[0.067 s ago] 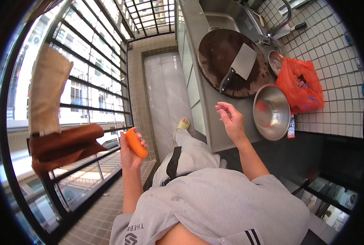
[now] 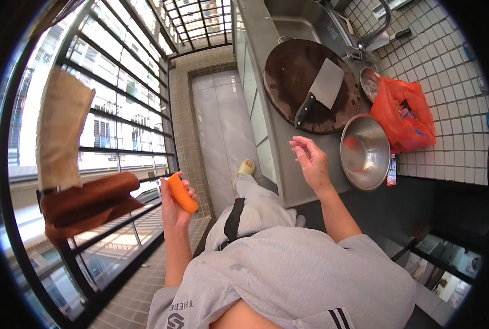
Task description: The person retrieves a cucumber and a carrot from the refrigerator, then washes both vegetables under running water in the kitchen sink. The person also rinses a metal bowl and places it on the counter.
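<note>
In my left hand [image 2: 174,208] is a thick orange carrot [image 2: 182,193], with my fingers closed round it, off to the left by the window bars. My right hand [image 2: 311,164] hangs in the air at the counter's front edge, its fingers loosely bent and apart, holding nothing. Beyond that hand lies a round, dark chopping board [image 2: 288,68], wet in places. A cleaver [image 2: 328,85] rests flat on it, its black handle pointing toward me. To the right of my right hand stands a steel bowl [image 2: 365,156].
A red plastic bag [image 2: 401,118] with something pinkish inside leans behind the bowl, beside a small metal dish [image 2: 369,82]. The sink [image 2: 302,22] is at the far end, with a second knife [image 2: 390,39] near the tap. Brown cloths [image 2: 91,203] hang on the left bars.
</note>
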A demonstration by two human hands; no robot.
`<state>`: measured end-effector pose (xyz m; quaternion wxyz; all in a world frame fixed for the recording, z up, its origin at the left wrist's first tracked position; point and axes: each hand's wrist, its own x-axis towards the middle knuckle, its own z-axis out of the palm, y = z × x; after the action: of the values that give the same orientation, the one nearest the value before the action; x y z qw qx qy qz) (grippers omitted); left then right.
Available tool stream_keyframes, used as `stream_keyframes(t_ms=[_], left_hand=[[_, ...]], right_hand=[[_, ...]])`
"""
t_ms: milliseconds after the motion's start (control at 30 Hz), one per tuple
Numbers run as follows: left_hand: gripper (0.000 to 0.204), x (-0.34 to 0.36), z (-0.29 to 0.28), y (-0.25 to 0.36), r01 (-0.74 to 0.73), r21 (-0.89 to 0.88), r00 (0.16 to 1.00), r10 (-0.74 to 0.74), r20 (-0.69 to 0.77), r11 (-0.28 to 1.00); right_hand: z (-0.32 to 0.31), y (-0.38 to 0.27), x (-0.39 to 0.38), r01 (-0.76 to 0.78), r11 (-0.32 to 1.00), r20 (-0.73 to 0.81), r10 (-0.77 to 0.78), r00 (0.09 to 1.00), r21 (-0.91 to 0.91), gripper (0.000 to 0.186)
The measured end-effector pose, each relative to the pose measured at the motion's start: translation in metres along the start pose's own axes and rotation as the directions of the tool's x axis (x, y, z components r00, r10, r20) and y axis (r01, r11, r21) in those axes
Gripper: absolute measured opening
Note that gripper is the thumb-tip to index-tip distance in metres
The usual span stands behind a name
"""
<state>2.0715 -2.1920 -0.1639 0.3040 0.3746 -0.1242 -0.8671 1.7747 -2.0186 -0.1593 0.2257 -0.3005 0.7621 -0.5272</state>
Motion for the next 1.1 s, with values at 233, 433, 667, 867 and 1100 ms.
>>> stream_keyframes(t_ms=[233, 433, 667, 867, 1100], left_hand=[[0.051, 0.08, 0.041, 0.024, 0.042, 0.105, 0.999, -0.043, 0.002, 0.994], [0.048, 0.143, 0.098, 0.026, 0.19, 0.218, 0.974, -0.212, 0.08, 0.957], [0.039, 0.22, 0.171, 0.024, 0.227, 0.483, 0.933, -0.331, 0.142, 0.846], [0.044, 0.297, 0.224, 0.065, 0.255, 0.48, 0.882, -0.405, 0.24, 0.839], [0.043, 0.382, 0.255, 0.125, 0.215, 0.51, 0.878, -0.394, 0.273, 0.833]], right_hand=[[0.004, 0.005, 0.067, 0.01, 0.991, -0.157, -0.031, 0.987, -0.133, 0.025], [-0.004, 0.006, 0.093, -0.03, 0.977, -0.284, -0.032, 0.958, -0.212, 0.025], [0.005, 0.012, 0.104, -0.124, 0.932, -0.357, -0.006, 0.934, -0.34, 0.032], [0.015, 0.002, 0.116, -0.52, 0.791, -0.588, 0.263, 0.765, -0.322, 0.043], [0.025, -0.003, 0.137, -0.711, 0.554, -0.628, 0.38, 0.679, -0.433, 0.042]])
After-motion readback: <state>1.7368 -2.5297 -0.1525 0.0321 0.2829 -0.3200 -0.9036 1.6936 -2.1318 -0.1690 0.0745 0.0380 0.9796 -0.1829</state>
